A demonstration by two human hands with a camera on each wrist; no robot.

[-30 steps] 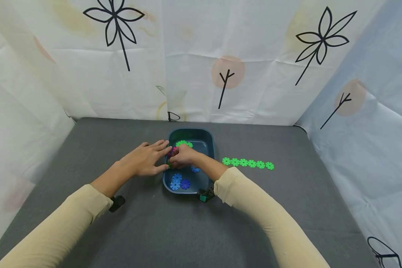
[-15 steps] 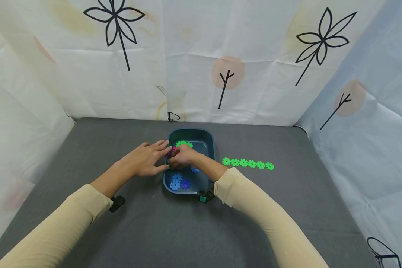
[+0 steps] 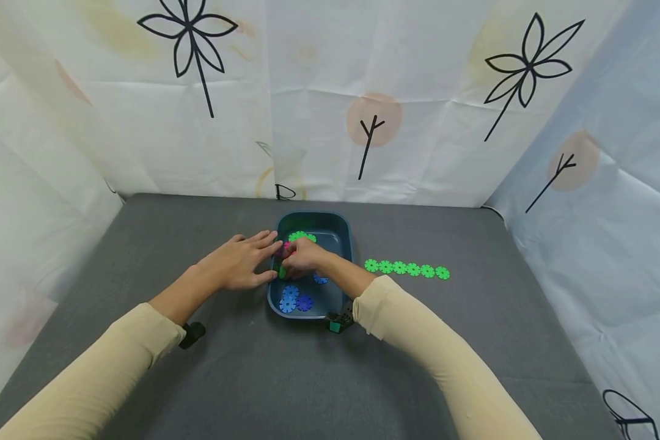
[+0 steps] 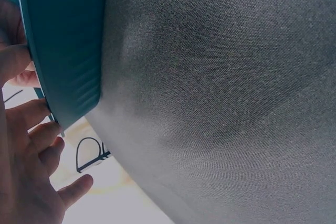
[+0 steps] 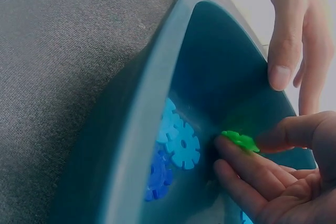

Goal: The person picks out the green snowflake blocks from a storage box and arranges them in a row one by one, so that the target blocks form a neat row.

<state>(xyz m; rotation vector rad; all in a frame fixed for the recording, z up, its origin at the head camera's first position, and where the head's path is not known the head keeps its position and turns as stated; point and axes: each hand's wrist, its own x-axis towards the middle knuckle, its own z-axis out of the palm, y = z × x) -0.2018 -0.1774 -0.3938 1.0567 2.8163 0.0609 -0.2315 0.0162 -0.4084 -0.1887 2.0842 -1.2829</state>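
Observation:
My right hand (image 3: 302,255) reaches inside a dark teal plastic basin (image 3: 335,229). In the right wrist view it pinches a small green notched disc (image 5: 240,140) between thumb and fingers, above the basin floor. My left hand (image 3: 239,263) touches the basin's left rim with its fingers spread and fairly straight; the left wrist view shows its fingertips at that rim. Light blue notched discs (image 5: 184,145) and a darker blue disc (image 5: 157,174) lie on the basin floor at the near end. Green discs (image 3: 301,236) sit at the far end. A pink piece (image 3: 286,245) is mostly hidden by my right hand.
To the right of the basin, several green notched discs (image 3: 399,267) lie in a row on the grey tabletop (image 3: 308,373). Another blue disc (image 3: 321,278) shows below my right wrist. Patterned white cloth (image 3: 319,153) hangs behind the table and at its sides.
My right hand has shifted very slightly, and more of the green disc shows at its fingertips than before. The left hand and the basin stay where they were.

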